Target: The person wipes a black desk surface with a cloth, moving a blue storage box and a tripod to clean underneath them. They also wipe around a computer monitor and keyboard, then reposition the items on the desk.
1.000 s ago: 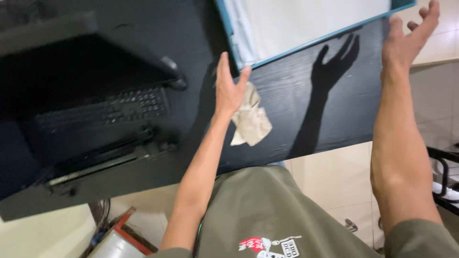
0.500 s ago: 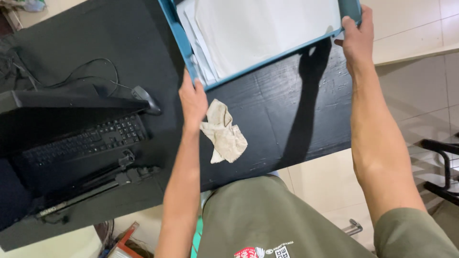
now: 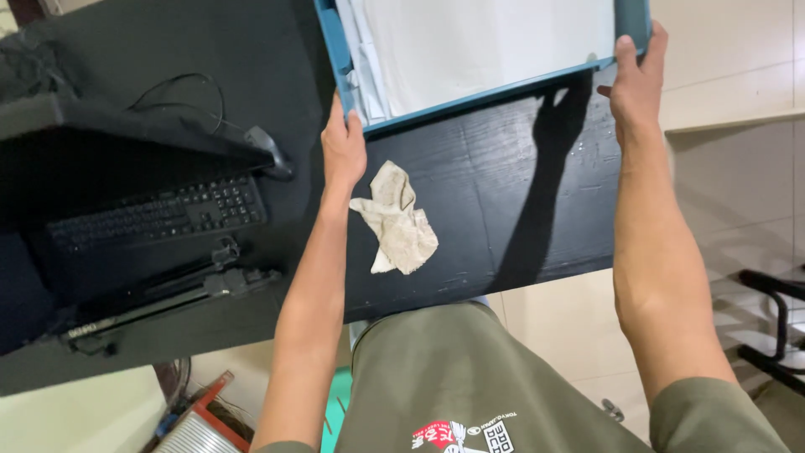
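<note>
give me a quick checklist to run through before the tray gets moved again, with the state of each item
1. Left hand grips the near left corner of the blue tray: ok.
2. Right hand grips the near right corner of the tray: ok.
3. Papers lie flat inside the tray rim: ok on the near side, far side out of view, cannot tell.
4. Crumpled rag on the black desk lies apart from the tray: ok, but it sits close beside the left wrist.
5. Keyboard and mouse stand off to the left, apart from the tray: ok.
6. Tray lifted or resting on the desk: cannot tell.
</note>
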